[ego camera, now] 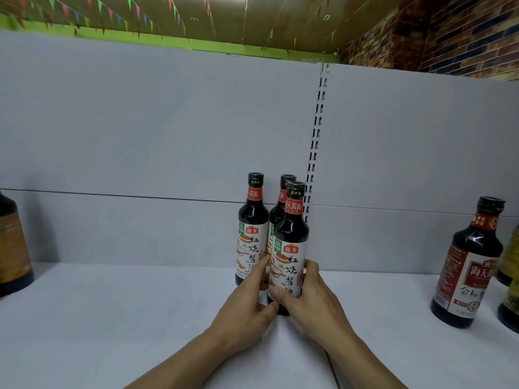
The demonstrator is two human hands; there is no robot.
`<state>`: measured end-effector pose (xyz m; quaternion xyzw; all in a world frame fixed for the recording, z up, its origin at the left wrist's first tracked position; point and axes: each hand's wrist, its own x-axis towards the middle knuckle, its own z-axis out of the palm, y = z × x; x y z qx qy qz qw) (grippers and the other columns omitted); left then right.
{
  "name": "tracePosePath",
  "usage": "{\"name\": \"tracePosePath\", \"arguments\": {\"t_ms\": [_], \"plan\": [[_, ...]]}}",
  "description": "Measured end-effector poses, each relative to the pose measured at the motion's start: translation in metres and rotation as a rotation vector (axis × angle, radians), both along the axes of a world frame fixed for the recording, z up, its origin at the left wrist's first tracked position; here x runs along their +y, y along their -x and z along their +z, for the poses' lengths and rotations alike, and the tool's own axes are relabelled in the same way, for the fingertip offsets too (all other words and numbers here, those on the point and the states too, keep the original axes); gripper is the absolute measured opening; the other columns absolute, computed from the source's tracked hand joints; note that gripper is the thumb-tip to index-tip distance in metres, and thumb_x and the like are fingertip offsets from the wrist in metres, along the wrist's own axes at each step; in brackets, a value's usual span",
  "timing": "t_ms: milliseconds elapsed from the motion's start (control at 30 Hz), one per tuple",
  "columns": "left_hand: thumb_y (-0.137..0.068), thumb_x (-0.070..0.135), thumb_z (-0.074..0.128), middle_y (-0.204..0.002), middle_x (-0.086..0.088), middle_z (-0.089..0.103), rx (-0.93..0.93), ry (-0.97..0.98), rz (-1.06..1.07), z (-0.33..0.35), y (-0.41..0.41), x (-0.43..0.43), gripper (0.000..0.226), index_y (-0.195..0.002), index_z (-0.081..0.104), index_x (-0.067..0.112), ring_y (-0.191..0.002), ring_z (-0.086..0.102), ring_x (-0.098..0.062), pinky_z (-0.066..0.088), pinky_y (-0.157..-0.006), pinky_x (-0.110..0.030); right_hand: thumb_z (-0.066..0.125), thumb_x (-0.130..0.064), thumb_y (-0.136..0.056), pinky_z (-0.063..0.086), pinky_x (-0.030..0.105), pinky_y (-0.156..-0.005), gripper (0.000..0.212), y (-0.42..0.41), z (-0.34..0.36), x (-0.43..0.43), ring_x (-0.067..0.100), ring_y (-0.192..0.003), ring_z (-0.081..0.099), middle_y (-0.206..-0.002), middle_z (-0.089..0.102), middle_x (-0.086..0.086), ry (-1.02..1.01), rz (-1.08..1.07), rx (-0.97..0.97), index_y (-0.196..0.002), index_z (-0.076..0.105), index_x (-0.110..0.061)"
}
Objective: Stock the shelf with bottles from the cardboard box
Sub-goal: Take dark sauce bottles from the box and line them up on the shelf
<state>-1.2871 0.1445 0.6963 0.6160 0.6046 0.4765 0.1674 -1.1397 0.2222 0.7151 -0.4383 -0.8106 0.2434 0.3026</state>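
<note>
Front bottle (289, 248), set upright on shelf (112, 318) at 4 o'clock of left bottle (252, 228) and 6 o'clock of back bottle (281, 204), clasped low by curled fingers of left hand (247, 301) and right hand (311, 299); likely heavy, slick, breakable, best gripped round body.

Three dark soy sauce bottles (252, 220) with black caps, red neck bands and white labels stand upright in a tight cluster on the white shelf (140, 318), near its back panel. The front bottle (290, 237) is gripped low down between my left hand (247, 299) and right hand (311, 296), touching the two behind it.
</note>
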Motion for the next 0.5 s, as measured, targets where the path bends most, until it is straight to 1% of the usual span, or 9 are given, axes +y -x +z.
{"name": "tracePosePath", "arguments": {"t_ms": [33,67,133,167,233,267,367,433,500], "plan": [[-0.095,0.028,0.063,-0.143,0.034,0.051,0.007,-0.002,0.014,0.002,0.001,-0.001,0.080,-0.155,0.019,0.055,-0.132,0.050,0.010,0.053,-0.108,-0.029,0.068,-0.063,-0.085,0.055,0.034,-0.088,0.069,-0.001,0.001,-0.001,0.013,-0.115,0.061,-0.133,0.057,-0.012,-0.008,-0.003,0.012,-0.135,0.030,-0.033],[-0.094,0.032,0.063,-0.139,0.037,0.052,0.020,-0.005,0.032,0.004,0.001,-0.002,0.078,-0.151,0.018,0.063,-0.129,0.051,0.012,0.054,-0.104,-0.026,0.069,-0.062,-0.085,0.054,0.032,-0.087,0.068,-0.002,0.002,-0.002,0.012,-0.115,0.060,-0.132,0.056,-0.012,-0.024,-0.013,0.026,-0.133,0.030,-0.033],[-0.094,0.036,0.064,-0.127,0.048,0.053,0.049,-0.009,0.065,0.011,0.004,-0.004,0.076,-0.137,0.018,0.078,-0.123,0.053,0.017,0.053,-0.094,-0.012,0.069,-0.062,-0.084,0.051,0.029,-0.082,0.060,-0.005,0.006,-0.006,0.011,-0.111,0.057,-0.123,0.053,-0.013,-0.086,-0.051,0.050,-0.120,0.029,-0.035],[-0.095,0.035,0.066,-0.126,0.047,0.054,0.062,-0.013,0.089,0.014,0.006,-0.004,0.075,-0.139,0.020,0.075,-0.122,0.055,0.016,0.051,-0.091,-0.008,0.067,-0.063,-0.084,0.049,0.028,-0.079,0.057,-0.007,0.009,-0.008,0.011,-0.108,0.056,-0.117,0.051,-0.013,-0.123,-0.071,0.051,-0.114,0.028,-0.035],[-0.097,0.034,0.068,-0.136,0.032,0.055,0.073,-0.022,0.142,0.020,0.010,-0.004,0.075,-0.155,0.023,0.052,-0.123,0.060,0.004,0.050,-0.094,-0.012,0.063,-0.064,-0.087,0.049,0.028,-0.074,0.050,-0.011,0.015,-0.014,0.010,-0.101,0.055,-0.109,0.048,-0.014,-0.184,-0.091,0.039,-0.106,0.028,-0.033],[-0.097,0.036,0.068,-0.138,0.025,0.056,0.068,-0.029,0.162,0.024,0.011,-0.006,0.075,-0.157,0.024,0.044,-0.121,0.061,0.003,0.050,-0.094,-0.014,0.061,-0.063,-0.089,0.050,0.029,-0.073,0.046,-0.012,0.017,-0.017,0.011,-0.098,0.056,-0.106,0.048,-0.015,-0.200,-0.090,0.036,-0.104,0.030,-0.031],[-0.097,0.044,0.067,-0.123,0.028,0.058,0.043,-0.064,0.194,0.036,0.014,-0.015,0.070,-0.153,0.026,0.046,-0.107,0.059,0.016,0.050,-0.081,-0.007,0.057,-0.054,-0.096,0.054,0.032,-0.073,0.030,-0.012,0.024,-0.029,0.007,-0.089,0.059,-0.100,0.054,-0.014,-0.217,-0.051,0.028,-0.098,0.040,-0.030],[-0.097,0.042,0.066,-0.118,0.029,0.058,0.023,-0.087,0.213,0.045,0.015,-0.025,0.066,-0.151,0.029,0.047,-0.104,0.057,0.018,0.049,-0.073,-0.005,0.058,-0.047,-0.098,0.052,0.026,-0.070,0.019,-0.008,0.029,-0.039,0.001,-0.086,0.058,-0.098,0.057,-0.015,-0.237,-0.005,0.047,-0.096,0.047,-0.032],[-0.098,0.039,0.065,-0.121,0.026,0.059,-0.001,-0.112,0.238,0.052,0.017,-0.038,0.061,-0.149,0.033,0.047,-0.104,0.058,0.016,0.050,-0.072,-0.005,0.059,-0.043,-0.098,0.049,0.020,-0.068,0.013,0.001,0.037,-0.050,-0.002,-0.084,0.058,-0.098,0.058,-0.016,-0.256,0.062,0.079,-0.094,0.051,-0.033]]}}
